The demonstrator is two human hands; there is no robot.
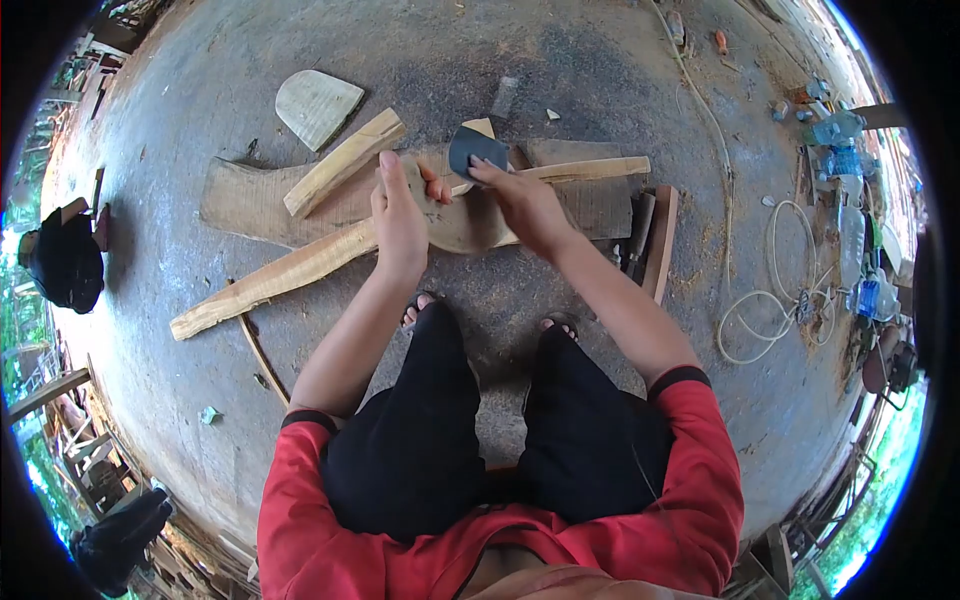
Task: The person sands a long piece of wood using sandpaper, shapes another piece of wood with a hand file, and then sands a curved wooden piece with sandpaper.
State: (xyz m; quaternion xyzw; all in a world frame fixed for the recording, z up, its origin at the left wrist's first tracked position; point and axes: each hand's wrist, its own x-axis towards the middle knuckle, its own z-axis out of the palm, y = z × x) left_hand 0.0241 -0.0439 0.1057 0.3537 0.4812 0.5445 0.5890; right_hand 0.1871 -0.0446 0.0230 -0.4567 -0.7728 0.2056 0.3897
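Note:
My left hand [400, 230] is closed on a smooth, rounded piece of wood [462, 228], its fingertips curling over the far edge and its thumb pointing up. To its right, my right hand [530, 208] pinches a dark grey sheet that looks like sandpaper [474, 150]; the thumb lies on its face. Part of the wood is hidden behind the hands. Beneath both hands lies a wide, weathered plank [250, 200]. A long pale wood strip [270, 278] runs out to the lower left, and a shorter pale block [345, 160] rests across the plank.
A rounded whitish slab [320, 108] lies on the concrete floor at the far left. Right of the plank are a dark blade-like tool [640, 235] and a reddish-brown board [662, 245]. A coiled pale hose [755, 328] and several plastic bottles [845, 160] lie further right.

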